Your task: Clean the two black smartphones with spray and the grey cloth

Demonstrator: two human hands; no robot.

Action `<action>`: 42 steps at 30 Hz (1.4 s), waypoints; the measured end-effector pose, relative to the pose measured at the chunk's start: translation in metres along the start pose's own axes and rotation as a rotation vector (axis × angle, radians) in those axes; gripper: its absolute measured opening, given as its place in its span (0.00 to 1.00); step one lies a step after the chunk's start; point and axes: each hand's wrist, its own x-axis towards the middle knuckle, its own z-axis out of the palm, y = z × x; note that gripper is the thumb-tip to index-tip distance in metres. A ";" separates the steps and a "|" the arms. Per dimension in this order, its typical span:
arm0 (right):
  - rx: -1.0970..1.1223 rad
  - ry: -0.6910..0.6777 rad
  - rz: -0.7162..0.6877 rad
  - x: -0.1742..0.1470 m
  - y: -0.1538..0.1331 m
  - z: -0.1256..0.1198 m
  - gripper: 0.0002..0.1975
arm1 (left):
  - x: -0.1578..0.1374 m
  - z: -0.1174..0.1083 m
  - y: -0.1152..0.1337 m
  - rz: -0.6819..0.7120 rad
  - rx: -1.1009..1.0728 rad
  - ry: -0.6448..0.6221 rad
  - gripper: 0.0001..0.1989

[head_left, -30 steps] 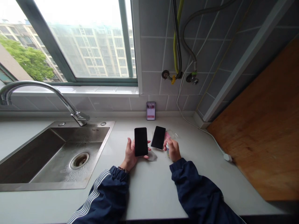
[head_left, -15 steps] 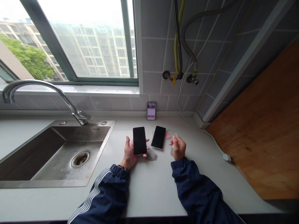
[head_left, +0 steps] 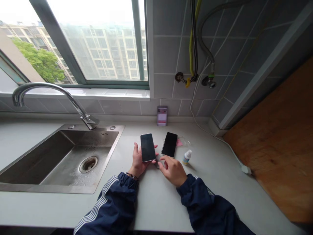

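My left hand (head_left: 139, 160) holds a smartphone (head_left: 148, 147) with its dark screen facing up, fingers wrapped around its edges. My right hand (head_left: 173, 170) is just to the right, palm down, thumb and index finger apart and bent towards a grey cloth (head_left: 157, 165). Most of that cloth is hidden by the hands. A second smartphone (head_left: 169, 144), black-screened, lies on the counter beyond my right hand. Beside my right hand a small white spray bottle (head_left: 186, 157) with a coloured label stands upright.
A clear packet with a pink piece (head_left: 179, 142) lies beside the second phone. Another phone (head_left: 162, 116), its screen lit, leans against the wall. At left are a steel sink (head_left: 72, 189) and a curved tap (head_left: 58, 88). A white cable (head_left: 220, 138) ends in a plug (head_left: 245, 169).
My right hand has let go of the bottle, which now stands on the counter, and moved left to the grey cloth. My left hand still holds the phone. The view has shifted slightly.
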 end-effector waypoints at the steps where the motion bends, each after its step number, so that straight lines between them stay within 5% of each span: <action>1: -0.015 0.003 0.025 0.001 0.002 0.002 0.08 | 0.000 0.000 0.000 -0.004 -0.003 -0.007 0.42; 11: -0.098 -0.123 0.000 0.004 0.017 0.001 0.05 | -0.001 0.002 -0.005 0.108 0.021 -0.023 0.43; 24: -0.138 -0.073 0.155 0.004 0.019 0.000 0.15 | 0.000 -0.003 0.006 0.191 0.029 0.049 0.42; 28: -0.066 -0.050 0.123 0.004 0.020 0.002 0.11 | 0.000 -0.003 0.009 0.204 0.031 0.072 0.41; 42: 0.274 0.322 -0.090 0.009 -0.003 -0.015 0.09 | -0.004 0.003 0.000 -0.110 -0.046 -0.164 0.40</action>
